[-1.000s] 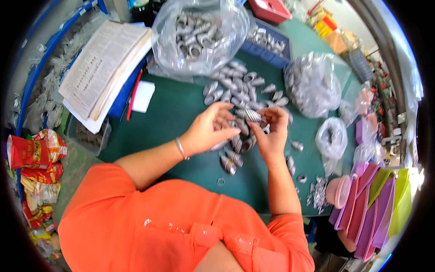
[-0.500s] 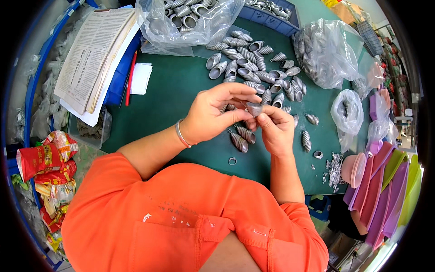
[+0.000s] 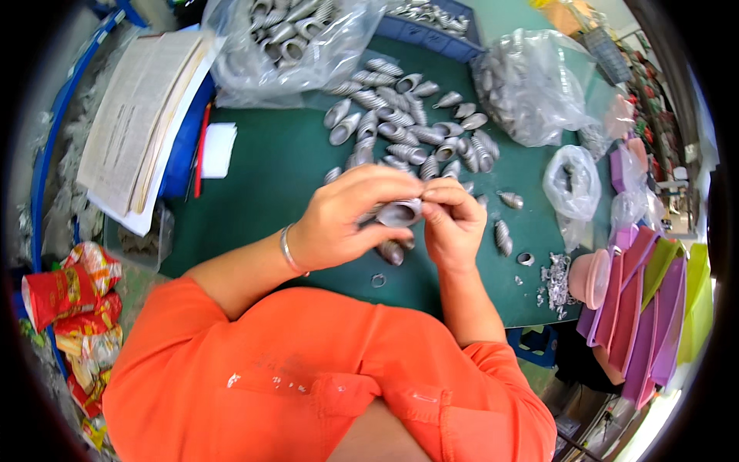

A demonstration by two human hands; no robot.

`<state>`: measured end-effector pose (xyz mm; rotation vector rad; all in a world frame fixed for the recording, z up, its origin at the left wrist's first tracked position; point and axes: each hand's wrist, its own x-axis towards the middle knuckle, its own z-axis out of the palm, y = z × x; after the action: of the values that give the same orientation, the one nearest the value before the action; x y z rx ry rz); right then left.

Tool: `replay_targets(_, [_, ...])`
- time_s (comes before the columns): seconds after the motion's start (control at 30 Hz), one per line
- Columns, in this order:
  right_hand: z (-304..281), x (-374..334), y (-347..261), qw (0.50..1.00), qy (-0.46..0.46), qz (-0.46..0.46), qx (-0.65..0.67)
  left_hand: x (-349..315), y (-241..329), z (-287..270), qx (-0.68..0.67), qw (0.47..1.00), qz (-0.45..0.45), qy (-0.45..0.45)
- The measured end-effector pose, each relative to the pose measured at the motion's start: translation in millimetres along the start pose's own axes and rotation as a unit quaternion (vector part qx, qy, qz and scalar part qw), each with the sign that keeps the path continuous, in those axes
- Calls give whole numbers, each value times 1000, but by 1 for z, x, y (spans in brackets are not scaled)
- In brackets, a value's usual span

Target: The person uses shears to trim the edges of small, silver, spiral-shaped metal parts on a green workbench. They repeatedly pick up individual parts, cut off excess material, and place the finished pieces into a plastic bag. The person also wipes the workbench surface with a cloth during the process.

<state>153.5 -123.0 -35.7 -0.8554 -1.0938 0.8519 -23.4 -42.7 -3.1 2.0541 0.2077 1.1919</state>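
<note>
My left hand (image 3: 350,204) is closed round a hollow grey metal piece (image 3: 399,213), with the piece's wide round mouth turned up. At the rim of that mouth, the thumb and fingers of my right hand (image 3: 454,223) are pinched together; whatever lies between them is too small to make out. Just beyond both hands spreads a heap of ribbed, cone-like grey metal pieces (image 3: 412,132). Another ribbed piece (image 3: 391,252) lies partly hidden beneath my left hand. Nearer me, a thin metal ring (image 3: 378,280) rests on the green tabletop (image 3: 254,181).
A clear bag of metal pieces (image 3: 296,58) and a blue bin (image 3: 439,35) stand at the back. On the right are more plastic bags (image 3: 531,88), metal scraps (image 3: 556,281), a pink cup (image 3: 590,277) and colourful plastic trays (image 3: 643,300). Papers (image 3: 138,115) lean at the left.
The metal piece has turned, so its open mouth now shows instead of its pointed side. Both hands have shifted slightly down and left in view, along with the whole scene.
</note>
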Motion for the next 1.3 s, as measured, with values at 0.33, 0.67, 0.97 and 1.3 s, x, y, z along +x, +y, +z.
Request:
replay_targets(0.33, [-42,90,-93,640,161,-499,-562,-12,-15,3,56,986,-152,-39])
replay_targets(0.67, [-39,125,-37,820,-101,-202,-527,-38,-31,13,221,940,-186,-180])
replay_targets(0.97, [-29,42,36,756,-302,-111,-570,-49,-30,6,228,920,-253,-192])
replay_targets(1.3, [-46,116,60,825,-40,-118,-551,-56,-35,14,278,905,-224,-233])
